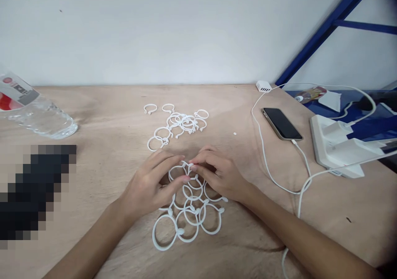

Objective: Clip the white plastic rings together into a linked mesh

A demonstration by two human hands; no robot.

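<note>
Centre frame: right hand [221,173], grip pinching white ring [187,165]; left hand [151,183], grip parted beside it; ring ends best kept aligned.

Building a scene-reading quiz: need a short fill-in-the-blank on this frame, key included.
1. The left hand and right hand are over rings coloured ____.
2. The phone lies screen ____.
3. The clear bottle is at the picture's ____ edge.
4. The frame at upper right is coloured ____.

Missing words: white; up; left; blue
</note>
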